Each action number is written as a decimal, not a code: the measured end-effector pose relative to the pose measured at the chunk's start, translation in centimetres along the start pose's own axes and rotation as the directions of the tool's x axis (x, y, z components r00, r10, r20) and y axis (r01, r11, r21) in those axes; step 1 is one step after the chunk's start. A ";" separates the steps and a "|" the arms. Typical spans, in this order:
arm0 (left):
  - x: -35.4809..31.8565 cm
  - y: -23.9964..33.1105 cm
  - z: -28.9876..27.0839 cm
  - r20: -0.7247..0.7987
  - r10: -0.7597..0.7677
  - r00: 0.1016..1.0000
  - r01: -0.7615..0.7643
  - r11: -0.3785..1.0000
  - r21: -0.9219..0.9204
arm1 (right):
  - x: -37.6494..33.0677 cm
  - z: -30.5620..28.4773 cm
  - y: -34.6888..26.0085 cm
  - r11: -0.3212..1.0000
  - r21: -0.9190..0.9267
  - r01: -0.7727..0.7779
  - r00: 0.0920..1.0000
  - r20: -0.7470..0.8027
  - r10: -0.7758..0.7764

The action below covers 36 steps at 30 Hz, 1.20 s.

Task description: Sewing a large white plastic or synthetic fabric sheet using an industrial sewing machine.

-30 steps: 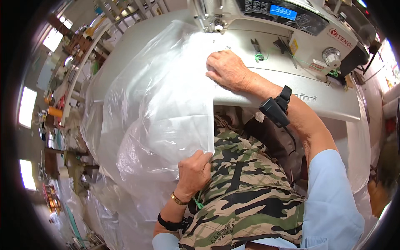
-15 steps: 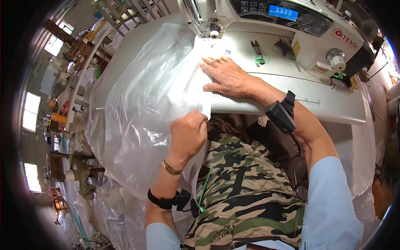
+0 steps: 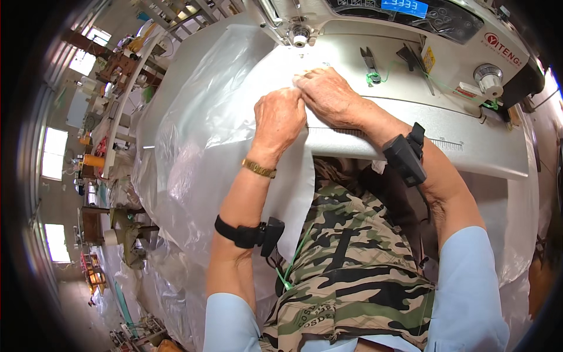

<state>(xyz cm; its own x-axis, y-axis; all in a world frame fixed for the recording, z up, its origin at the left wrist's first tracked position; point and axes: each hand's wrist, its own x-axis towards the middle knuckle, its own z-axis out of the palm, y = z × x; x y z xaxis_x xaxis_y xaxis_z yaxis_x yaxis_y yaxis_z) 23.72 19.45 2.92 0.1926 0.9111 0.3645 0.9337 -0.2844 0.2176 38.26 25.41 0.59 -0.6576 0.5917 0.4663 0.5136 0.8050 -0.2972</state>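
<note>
A large sheet of translucent white plastic (image 3: 193, 117) spreads over the left of the sewing machine table and hangs down past my lap. My left hand (image 3: 280, 120) is closed on the sheet's right edge, in front of the machine. Right beside it, its fingertips touching the left hand's, my right hand (image 3: 331, 97) is closed with bent fingers at the same edge; the pinched part is hidden beneath the fingers. The sewing machine's needle area (image 3: 300, 41) stands just beyond both hands, brightly lit.
Thread snips (image 3: 369, 64) with green cord lie on the machine bed, right of my hands. A dark narrow tool (image 3: 413, 61) lies farther right. A ruler scale (image 3: 446, 142) runs along the table's front. Cluttered shelving (image 3: 111, 100) stands at the left.
My left hand has moved up and right along the sheet to meet my right hand. The right hand's fingers, flat before, are now bent in. The view has shifted slightly.
</note>
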 end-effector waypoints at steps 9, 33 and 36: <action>-9.7 2.7 -5.6 -0.276 0.079 0.958 -0.121 0.983 -0.140 | -0.5 -0.5 1.0 0.989 0.130 -0.069 0.996 -0.038 0.075; -18.6 -27.3 -9.7 0.073 -0.677 0.732 0.644 0.652 -0.399 | -16.6 8.6 -16.4 -0.025 0.906 -0.423 0.774 0.376 0.510; -15.4 -20.6 -13.0 -0.250 -0.542 0.802 0.251 0.686 -0.683 | -17.1 5.5 -16.1 -0.156 0.905 -0.395 0.785 0.421 0.455</action>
<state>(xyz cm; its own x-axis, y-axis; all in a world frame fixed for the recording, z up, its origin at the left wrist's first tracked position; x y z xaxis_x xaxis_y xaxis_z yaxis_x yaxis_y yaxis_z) -2.43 7.41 4.58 -0.4272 0.8105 0.4007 0.4825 -0.1704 0.8591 38.17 2.59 -7.20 -0.5145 0.8491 -0.1198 -0.3193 -0.3194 -0.8922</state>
